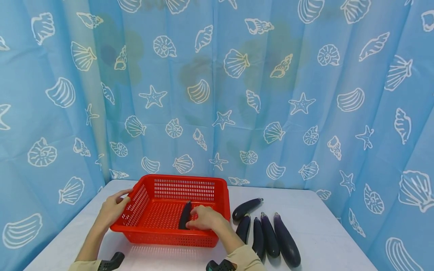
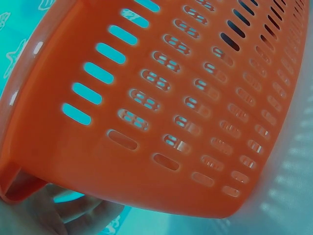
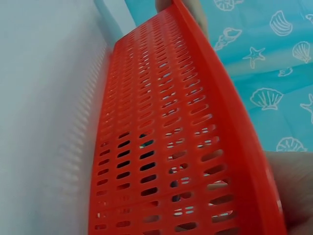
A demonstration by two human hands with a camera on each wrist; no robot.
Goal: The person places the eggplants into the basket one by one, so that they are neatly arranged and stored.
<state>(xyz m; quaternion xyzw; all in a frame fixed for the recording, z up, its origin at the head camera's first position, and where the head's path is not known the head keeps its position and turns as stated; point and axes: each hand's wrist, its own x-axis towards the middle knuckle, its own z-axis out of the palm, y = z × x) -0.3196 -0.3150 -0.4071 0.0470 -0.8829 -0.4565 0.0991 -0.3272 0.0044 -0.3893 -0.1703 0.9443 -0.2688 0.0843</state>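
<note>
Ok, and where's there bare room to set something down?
The white table is bare right of the rightmost eggplant. Inside the red basket, there's space left of its lone eggplant. Crowded: around the right hand and among the eggplants just right of the basket.

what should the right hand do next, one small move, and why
Probably lift the right hand clear of the eggplant beside its fingers: that eggplant appears to lie inside the red basket already, the left hand holds the basket's side, and five more eggplants lie outside.
</note>
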